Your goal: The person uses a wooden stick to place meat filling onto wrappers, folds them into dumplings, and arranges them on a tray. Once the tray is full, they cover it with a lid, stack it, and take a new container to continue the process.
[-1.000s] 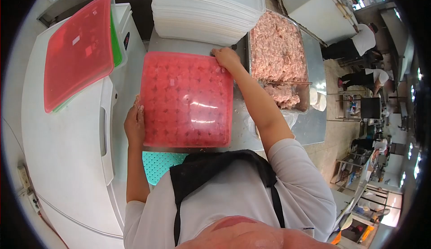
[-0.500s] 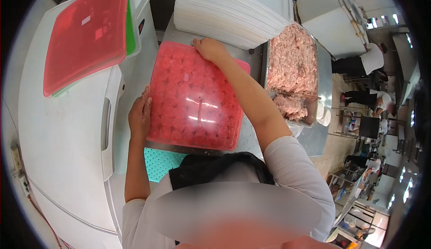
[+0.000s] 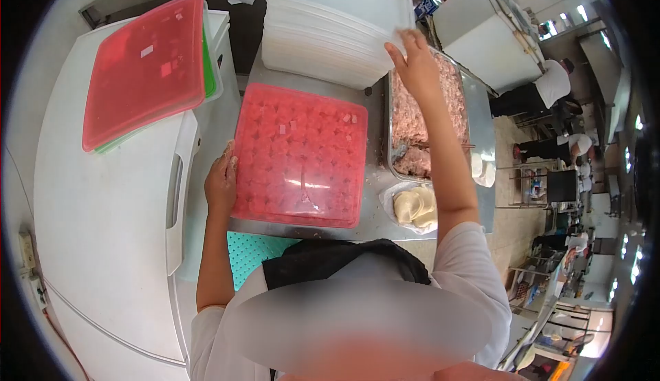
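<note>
A plastic box with a see-through red lid [image 3: 299,154] lies flat on the metal table, rows of roundish pieces showing dimly through it. My left hand [image 3: 221,180] holds the box's left edge, its fingers pressed along the side. Raised beside the right corner of a stack of white plastic trays [image 3: 323,44], my right hand [image 3: 416,61] is open, fingers spread and slightly blurred, with nothing in it. Below that forearm is a metal tray of ground meat [image 3: 405,116], partly covered by the arm. Round pale dough wrappers [image 3: 410,205] sit in a plastic bag near the table's front edge.
Left of the table stands a white freezer [image 3: 117,209] with a red lid [image 3: 148,64] and a green lid [image 3: 209,64] on top. More pale wrappers [image 3: 485,173] lie right of the meat. Co-workers [image 3: 550,85] stand far to the right. A turquoise mat [image 3: 251,254] shows below.
My right hand has left the box's far edge and moved right, up beside the white stack. The red lid now sits squarely on the box. The bagged wrappers have come into fuller view.
</note>
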`<action>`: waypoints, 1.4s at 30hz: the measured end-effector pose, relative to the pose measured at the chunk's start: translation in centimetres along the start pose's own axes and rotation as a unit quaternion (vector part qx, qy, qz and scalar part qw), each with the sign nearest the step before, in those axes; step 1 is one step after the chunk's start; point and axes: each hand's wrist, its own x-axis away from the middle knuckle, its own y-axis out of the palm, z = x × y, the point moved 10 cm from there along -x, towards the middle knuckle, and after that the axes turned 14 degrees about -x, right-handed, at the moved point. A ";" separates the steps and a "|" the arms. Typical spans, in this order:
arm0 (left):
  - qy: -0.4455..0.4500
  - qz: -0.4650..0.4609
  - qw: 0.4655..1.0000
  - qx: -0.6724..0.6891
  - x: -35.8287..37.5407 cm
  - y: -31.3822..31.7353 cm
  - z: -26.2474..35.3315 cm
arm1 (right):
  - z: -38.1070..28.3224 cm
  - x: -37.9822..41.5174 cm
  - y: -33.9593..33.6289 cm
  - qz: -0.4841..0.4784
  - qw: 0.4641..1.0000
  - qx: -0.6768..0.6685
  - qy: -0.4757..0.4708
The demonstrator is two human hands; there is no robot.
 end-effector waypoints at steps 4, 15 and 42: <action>-0.005 -0.005 1.000 0.025 0.1 0.2 -0.1 | 6.8 -0.5 2.5 -0.191 0.965 -0.107 0.143; -0.070 -0.032 0.995 -0.071 0.3 -1.4 1.1 | -0.3 -5.4 -1.3 -0.096 0.994 -0.027 -0.046; 0.369 0.236 0.883 -0.169 -14.1 2.0 33.1 | 0.0 -10.9 -8.1 0.035 0.986 -0.033 -0.157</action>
